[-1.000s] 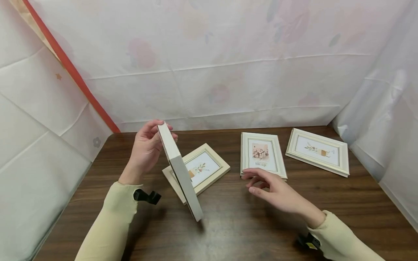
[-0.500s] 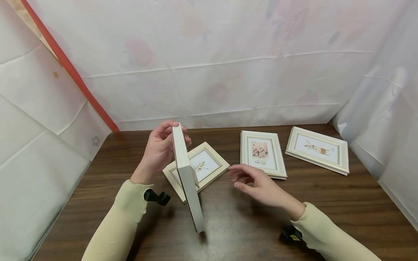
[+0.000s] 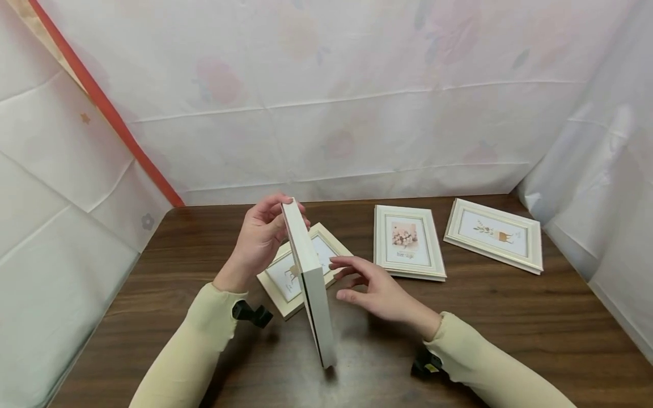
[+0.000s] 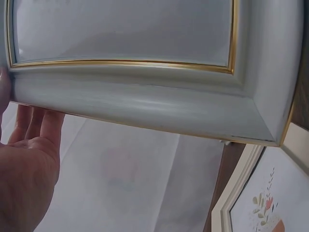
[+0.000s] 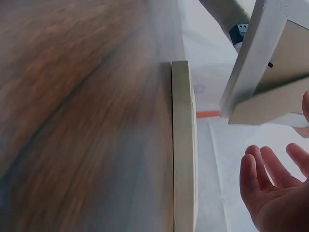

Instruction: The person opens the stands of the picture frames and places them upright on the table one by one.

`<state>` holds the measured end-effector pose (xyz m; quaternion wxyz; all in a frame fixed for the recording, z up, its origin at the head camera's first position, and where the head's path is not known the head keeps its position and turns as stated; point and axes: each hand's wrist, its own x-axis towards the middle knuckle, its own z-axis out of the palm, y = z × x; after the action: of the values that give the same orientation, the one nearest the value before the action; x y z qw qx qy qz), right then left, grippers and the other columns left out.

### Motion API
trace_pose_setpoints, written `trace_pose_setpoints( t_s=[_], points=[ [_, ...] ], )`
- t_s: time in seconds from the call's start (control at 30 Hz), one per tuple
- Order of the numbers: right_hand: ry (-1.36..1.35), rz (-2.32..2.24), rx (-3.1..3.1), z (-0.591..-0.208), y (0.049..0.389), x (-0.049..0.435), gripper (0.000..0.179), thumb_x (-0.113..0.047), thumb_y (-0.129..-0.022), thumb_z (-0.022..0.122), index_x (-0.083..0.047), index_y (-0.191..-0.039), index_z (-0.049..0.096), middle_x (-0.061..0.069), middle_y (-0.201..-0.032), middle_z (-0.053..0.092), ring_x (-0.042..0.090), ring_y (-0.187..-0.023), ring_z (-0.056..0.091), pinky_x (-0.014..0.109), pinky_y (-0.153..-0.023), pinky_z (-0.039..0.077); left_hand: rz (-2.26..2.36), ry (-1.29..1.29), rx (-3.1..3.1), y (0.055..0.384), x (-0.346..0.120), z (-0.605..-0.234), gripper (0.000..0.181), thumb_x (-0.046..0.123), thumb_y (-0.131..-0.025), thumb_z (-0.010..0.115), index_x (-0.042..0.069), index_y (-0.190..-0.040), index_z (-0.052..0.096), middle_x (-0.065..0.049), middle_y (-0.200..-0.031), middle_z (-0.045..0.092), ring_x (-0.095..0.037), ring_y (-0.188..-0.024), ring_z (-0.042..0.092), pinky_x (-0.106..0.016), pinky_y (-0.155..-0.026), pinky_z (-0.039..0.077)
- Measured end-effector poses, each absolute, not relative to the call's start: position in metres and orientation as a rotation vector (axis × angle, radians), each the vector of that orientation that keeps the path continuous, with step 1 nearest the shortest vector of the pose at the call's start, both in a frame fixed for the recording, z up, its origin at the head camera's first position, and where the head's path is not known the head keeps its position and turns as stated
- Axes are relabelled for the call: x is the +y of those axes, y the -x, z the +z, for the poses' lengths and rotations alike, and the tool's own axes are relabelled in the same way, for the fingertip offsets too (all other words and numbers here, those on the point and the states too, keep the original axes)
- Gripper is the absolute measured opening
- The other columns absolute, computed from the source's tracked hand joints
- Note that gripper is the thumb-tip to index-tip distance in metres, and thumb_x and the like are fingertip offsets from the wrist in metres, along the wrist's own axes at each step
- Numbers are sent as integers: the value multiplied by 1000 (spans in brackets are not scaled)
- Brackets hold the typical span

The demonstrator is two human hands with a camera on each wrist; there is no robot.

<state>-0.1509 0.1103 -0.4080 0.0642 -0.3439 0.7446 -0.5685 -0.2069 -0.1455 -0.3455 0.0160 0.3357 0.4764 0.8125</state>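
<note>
My left hand (image 3: 257,241) grips a cream picture frame (image 3: 313,283) by its far upper end. The frame stands nearly upright, edge-on in the head view, its near lower corner close over the table. In the left wrist view its front shows a gold inner line (image 4: 145,63); in the right wrist view its back has a flap-like stand (image 5: 275,101). My right hand (image 3: 374,292), fingers loosely bent and holding nothing, is just right of the frame. Beneath and behind lies a second picture frame (image 3: 279,300) with a plant-and-animal print, partly hidden by the held one.
On the right of the brown wooden table (image 3: 479,317) lie a picture frame with a flower photo (image 3: 405,235) and another with a plant-and-animal print (image 3: 495,232). White printed cloth (image 3: 326,113) hangs behind and at both sides.
My left hand has carried the upright frame to the right and turned it more edge-on. My right hand has moved left, away from the flower-photo frame and up to the held one.
</note>
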Motion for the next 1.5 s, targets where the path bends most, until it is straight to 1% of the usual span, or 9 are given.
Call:
trace_pose_setpoints(
  t_s=[0.07, 0.2, 0.4, 0.63, 0.87, 1.03, 1.27, 1.4, 1.5],
  points=[
    [1041, -1727, 2205, -409, 152, 107, 61, -7, -88, 76, -11, -144, 49, 7, -138, 57, 29, -117, 60, 52, -94, 50, 2525, -1025, 1491, 206, -142, -345, 23, 17, -92, 68, 20, -114, 70, -10, -107, 69, -25, -90, 71, -36, -79, 58],
    [1071, -1734, 2153, -410, 154, 100, 68, -4, -87, 76, -6, -147, 45, 8, -140, 54, 30, -121, 57, 51, -96, 49, 2507, -1014, 1502, 206, -138, -346, 21, 15, -93, 66, 20, -113, 70, -8, -107, 70, -24, -91, 71, -33, -77, 57],
    [1121, -1678, 2147, -413, 158, 93, 67, -4, -90, 73, -2, -149, 40, 13, -139, 53, 29, -123, 55, 48, -100, 47, 2482, -1021, 1560, 205, -140, -348, 21, 17, -93, 67, 18, -113, 70, -8, -108, 68, -21, -91, 70, -30, -75, 57],
    [1098, -1600, 2170, -412, 158, 98, 61, -10, -92, 72, -9, -147, 45, 5, -132, 59, 18, -118, 58, 44, -100, 48, 2467, -1063, 1513, 208, -136, -348, 22, 17, -93, 67, 17, -115, 70, -9, -110, 68, -21, -93, 70, -31, -76, 57],
    [1106, -1596, 2192, -411, 157, 100, 61, -12, -92, 73, -6, -146, 45, 8, -129, 60, 24, -117, 58, 42, -98, 49, 2476, -1048, 1526, 207, -137, -349, 23, 18, -92, 67, 18, -115, 70, -9, -110, 69, -20, -93, 69, -29, -74, 57],
    [1153, -1588, 2225, -411, 158, 101, 57, -12, -91, 74, -4, -142, 49, 9, -126, 61, 24, -116, 58, 42, -96, 50, 2482, -1038, 1526, 205, -140, -348, 23, 18, -92, 67, 18, -115, 69, -9, -109, 68, -21, -92, 69, -29, -74, 57],
    [1119, -1601, 2249, -408, 159, 107, 59, -13, -89, 76, -11, -142, 50, 4, -125, 61, 28, -118, 58, 42, -97, 49, 2492, -1033, 1526, 204, -142, -347, 22, 16, -93, 66, 18, -115, 69, -8, -109, 69, -21, -92, 69, -29, -73, 57],
    [1119, -1626, 2266, -407, 160, 111, 59, -8, -88, 76, -8, -141, 50, 7, -125, 61, 25, -118, 58, 43, -98, 48, 2488, -1022, 1553, 204, -143, -347, 21, 16, -94, 66, 18, -114, 69, -8, -109, 68, -21, -91, 69, -30, -73, 58],
    [1121, -1626, 2292, -404, 159, 113, 57, -12, -89, 76, -9, -140, 51, 5, -125, 60, 21, -117, 57, 42, -98, 48, 2482, -1009, 1583, 204, -146, -349, 19, 16, -94, 66, 19, -113, 69, -8, -108, 67, -21, -91, 69, -29, -73, 58]
  ],
)
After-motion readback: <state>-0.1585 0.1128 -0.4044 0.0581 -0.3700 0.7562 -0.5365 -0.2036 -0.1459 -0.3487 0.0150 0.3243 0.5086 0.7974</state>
